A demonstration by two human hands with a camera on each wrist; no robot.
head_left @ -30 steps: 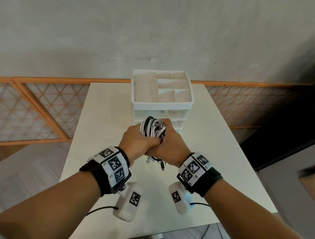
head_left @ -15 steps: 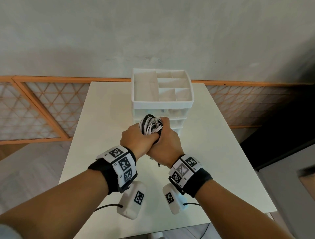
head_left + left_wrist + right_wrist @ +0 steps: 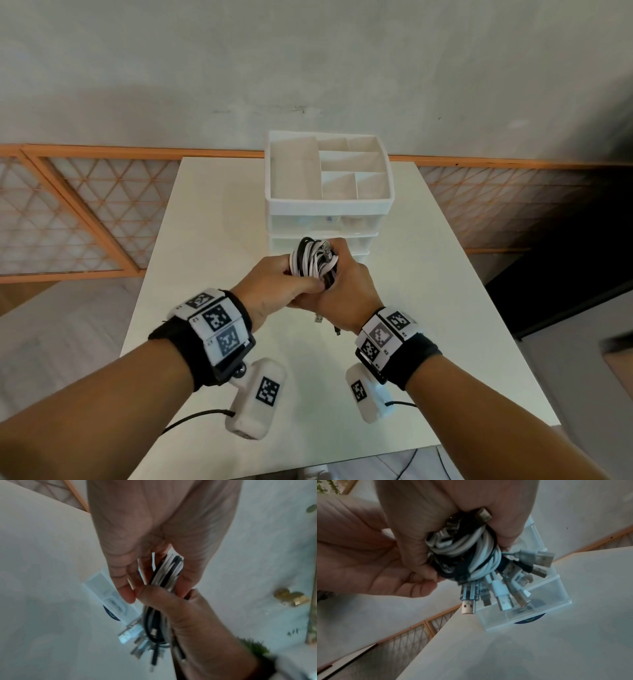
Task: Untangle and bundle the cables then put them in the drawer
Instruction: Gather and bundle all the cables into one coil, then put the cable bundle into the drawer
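Note:
A coiled bundle of white and black cables [image 3: 313, 262] is held above the table, just in front of the white drawer unit [image 3: 322, 236]. My left hand [image 3: 301, 281] grips the bundle from the left. My right hand [image 3: 337, 262] is wrapped round it from the right, and the two hands touch. In the right wrist view the coil [image 3: 476, 553] sits in my right hand [image 3: 453, 513], with several USB plugs [image 3: 503, 599] hanging below it. In the left wrist view my left hand's fingers [image 3: 187, 574] pinch the cable strands [image 3: 164, 573].
The drawer unit carries an open divided tray [image 3: 329, 202] on top; its translucent drawers [image 3: 547, 595] look pushed in. It stands at the back middle of the white table [image 3: 428, 291]. An orange lattice railing [image 3: 85, 205] and a grey wall lie behind.
Both hands have stayed clasped on the bundle, shifting only slightly in front of the drawers. Less of the dangling plugs shows under the hands than a second ago.

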